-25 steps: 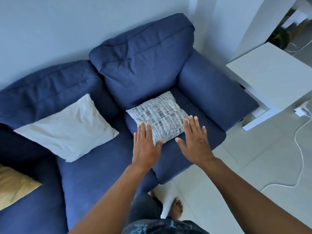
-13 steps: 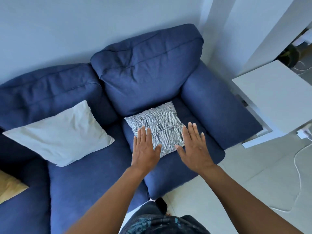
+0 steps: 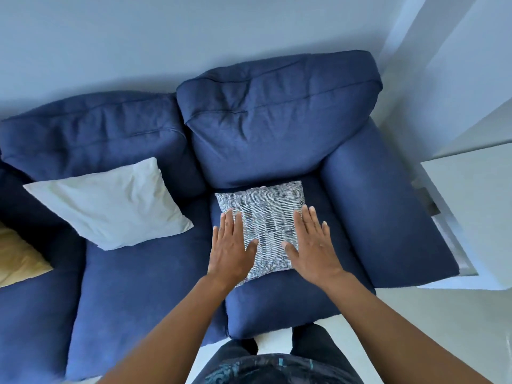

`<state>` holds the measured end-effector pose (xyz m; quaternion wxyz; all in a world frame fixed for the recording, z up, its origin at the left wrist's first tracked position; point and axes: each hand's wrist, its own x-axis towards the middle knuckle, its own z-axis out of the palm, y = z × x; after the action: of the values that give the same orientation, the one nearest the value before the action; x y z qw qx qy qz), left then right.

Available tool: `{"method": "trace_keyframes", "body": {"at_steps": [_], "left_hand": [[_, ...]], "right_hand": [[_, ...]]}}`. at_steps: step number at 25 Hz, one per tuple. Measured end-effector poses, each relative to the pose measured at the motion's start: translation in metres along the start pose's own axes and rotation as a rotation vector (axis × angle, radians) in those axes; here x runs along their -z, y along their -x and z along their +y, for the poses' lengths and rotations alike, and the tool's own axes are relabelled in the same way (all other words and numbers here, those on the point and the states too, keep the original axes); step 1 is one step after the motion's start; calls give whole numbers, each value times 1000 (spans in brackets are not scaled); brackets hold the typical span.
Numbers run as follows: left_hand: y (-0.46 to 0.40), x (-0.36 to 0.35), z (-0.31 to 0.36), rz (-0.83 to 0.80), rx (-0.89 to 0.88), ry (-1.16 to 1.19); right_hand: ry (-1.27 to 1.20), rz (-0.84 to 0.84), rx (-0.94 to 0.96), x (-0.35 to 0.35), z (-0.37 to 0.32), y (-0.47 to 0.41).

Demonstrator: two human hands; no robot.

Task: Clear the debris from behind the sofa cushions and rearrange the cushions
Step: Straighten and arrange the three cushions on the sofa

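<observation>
A grey-and-white patterned cushion (image 3: 267, 217) lies flat on the right seat of the dark blue sofa (image 3: 138, 286). My left hand (image 3: 231, 245) hovers flat over the cushion's left edge, fingers together, holding nothing. My right hand (image 3: 313, 242) is spread flat over its right edge, also holding nothing. Whether the palms touch the fabric I cannot tell. A plain white cushion (image 3: 110, 203) leans against the left back cushion (image 3: 91, 134). A tan cushion (image 3: 16, 259) shows at the far left edge. The right back cushion (image 3: 277, 120) stands upright behind the patterned one. No debris is visible.
The sofa's right armrest (image 3: 388, 217) borders a white side table (image 3: 476, 217). A pale wall runs behind the sofa. My legs stand on the light tiled floor (image 3: 415, 328) in front of the right seat.
I have stepped closer and the view tilted down over the seat. Both hands moved forward and apart, from the cushion's near corner to over its left and right sides.
</observation>
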<state>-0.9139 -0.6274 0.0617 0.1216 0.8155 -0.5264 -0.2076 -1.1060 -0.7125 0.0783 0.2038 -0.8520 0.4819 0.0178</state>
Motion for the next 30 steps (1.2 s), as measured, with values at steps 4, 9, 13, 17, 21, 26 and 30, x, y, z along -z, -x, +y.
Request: {"method": "trace_keyframes", "body": {"at_steps": [4,9,13,17,21,26,30], "left_hand": [[-9,-15,20,29,97,11],[-28,-43,50,11,224,71],[-37,-58,52,4,298,91],[-54,-69,30,-7,312,82],[-78,-86,0,-17,353,91],[-116,-116,-29,-42,359,102],[-152,-148,-48,-109,357,100]], "right_hand": [[15,-49,84,11,31,-34],[50,-176,148,10,73,-70],[39,-255,166,-4,88,-97],[22,-272,173,-24,90,-117],[15,-309,168,-53,92,-140],[24,-339,150,-89,96,-181],[42,-375,164,-125,105,-210]]}}
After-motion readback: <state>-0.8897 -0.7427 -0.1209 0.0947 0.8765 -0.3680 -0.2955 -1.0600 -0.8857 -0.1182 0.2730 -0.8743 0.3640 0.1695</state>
